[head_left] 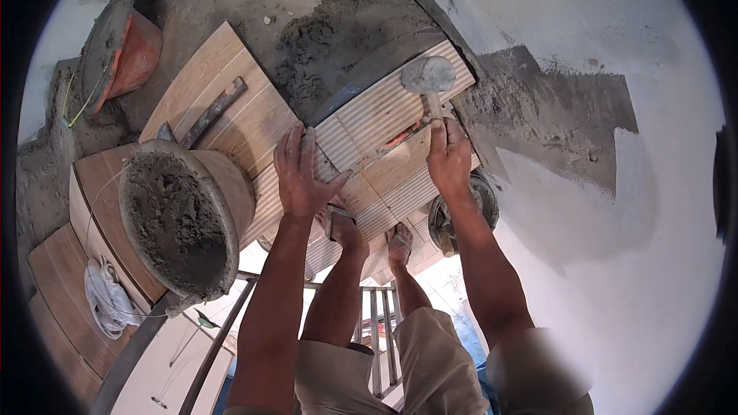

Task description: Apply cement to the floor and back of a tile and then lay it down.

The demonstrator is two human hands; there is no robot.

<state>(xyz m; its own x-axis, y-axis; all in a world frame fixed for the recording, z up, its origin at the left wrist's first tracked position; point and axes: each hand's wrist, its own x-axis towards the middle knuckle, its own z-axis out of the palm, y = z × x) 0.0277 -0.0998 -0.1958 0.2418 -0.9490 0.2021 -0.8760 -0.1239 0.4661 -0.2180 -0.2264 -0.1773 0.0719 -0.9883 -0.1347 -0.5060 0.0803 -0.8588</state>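
My left hand [301, 173] lies flat with fingers spread on a beige ribbed tile [377, 119], pressing near its left corner. My right hand [448, 157] grips the wooden handle of a mallet [428, 75], whose round grey head rests on the tile's far end. The tile sits against a bed of wet grey mortar [346, 38]. Both my forearms come up from the lower edge.
A mortar-filled bucket [181, 215] stands left of my left hand on wood-look tiles [207, 77], where a trowel [211, 111] lies. An orange bucket [127, 50] sits far left. A round pan [486, 211] is below my right hand. My sandalled feet [369, 234] stand on metal bars.
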